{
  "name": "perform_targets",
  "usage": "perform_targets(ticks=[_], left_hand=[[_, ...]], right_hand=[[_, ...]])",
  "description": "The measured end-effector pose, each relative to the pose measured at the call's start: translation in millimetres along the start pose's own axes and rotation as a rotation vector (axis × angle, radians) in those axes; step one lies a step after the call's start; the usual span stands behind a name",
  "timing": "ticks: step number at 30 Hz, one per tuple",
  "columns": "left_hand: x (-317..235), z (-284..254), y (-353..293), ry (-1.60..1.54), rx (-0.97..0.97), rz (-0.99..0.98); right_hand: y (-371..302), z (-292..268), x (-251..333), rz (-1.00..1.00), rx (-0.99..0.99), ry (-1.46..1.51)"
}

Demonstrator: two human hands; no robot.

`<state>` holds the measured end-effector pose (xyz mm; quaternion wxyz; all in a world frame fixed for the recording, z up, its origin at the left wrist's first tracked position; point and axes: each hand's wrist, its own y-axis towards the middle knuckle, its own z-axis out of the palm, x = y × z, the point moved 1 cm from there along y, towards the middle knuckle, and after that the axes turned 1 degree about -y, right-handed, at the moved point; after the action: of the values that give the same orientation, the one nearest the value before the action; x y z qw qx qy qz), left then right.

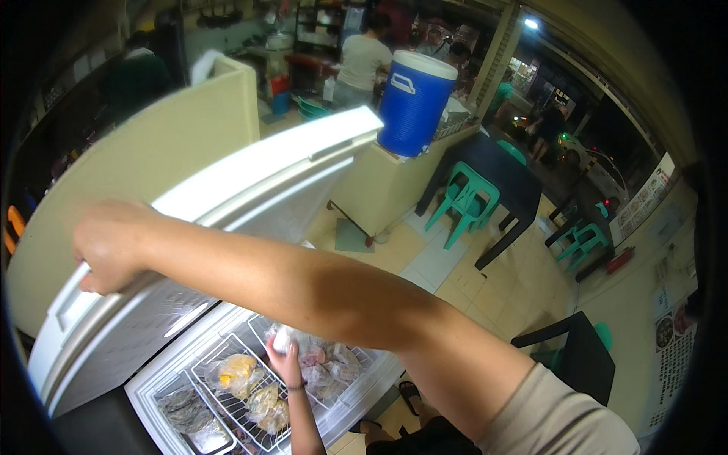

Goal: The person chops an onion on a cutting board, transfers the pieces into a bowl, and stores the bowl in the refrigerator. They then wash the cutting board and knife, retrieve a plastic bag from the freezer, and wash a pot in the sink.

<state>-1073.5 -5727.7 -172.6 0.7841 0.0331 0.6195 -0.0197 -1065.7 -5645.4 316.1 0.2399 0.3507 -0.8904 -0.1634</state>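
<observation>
My right arm stretches across the view to the far left, and my right hand [114,246] is closed over the edge of the raised white freezer lid [265,174]. Lower down, my left hand [284,365], with a dark band at its wrist, reaches into the chest freezer [148,394]. Its fingers are curled round a small white plastic-wrapped bundle [283,339]. Beside it, a wire basket [220,406] holds plastic bags of yellowish food [236,374]. Frosted bags of pinkish food [341,364] fill another basket, partly behind my forearm. A greyish bag [186,411] lies at the freezer's left end.
A cream partition [152,136] stands behind the lid. A blue drink cooler [415,106] sits on a counter [371,189]. Dark tables [485,171] and green plastic chairs [464,193] stand to the right. A person in a light shirt [362,64] is farther back.
</observation>
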Motion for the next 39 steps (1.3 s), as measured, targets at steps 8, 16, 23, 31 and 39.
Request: perform_targets(ticks=[8,16,23,31,39], left_hand=[[-116,-168,-323,-0.391,-0.185,-0.521],[-122,-206,-501,-0.379,-0.524,-0.389],[-162,-90,-560,-0.383,-0.863,-0.565],[-138,110,-419,-0.457,-0.901,-0.540],[-107,380,-134,-0.488,-0.561,-0.580]], right_hand=[[-100,72,94,-0.354,-0.058,0.158],[-221,144,151,-0.386,0.522,0.130],[-372,292,130,-0.335,0.629,0.117],[-431,265,8,-0.660,0.587,0.205],[-514,-64,-339,0.747,0.904,1.899]])
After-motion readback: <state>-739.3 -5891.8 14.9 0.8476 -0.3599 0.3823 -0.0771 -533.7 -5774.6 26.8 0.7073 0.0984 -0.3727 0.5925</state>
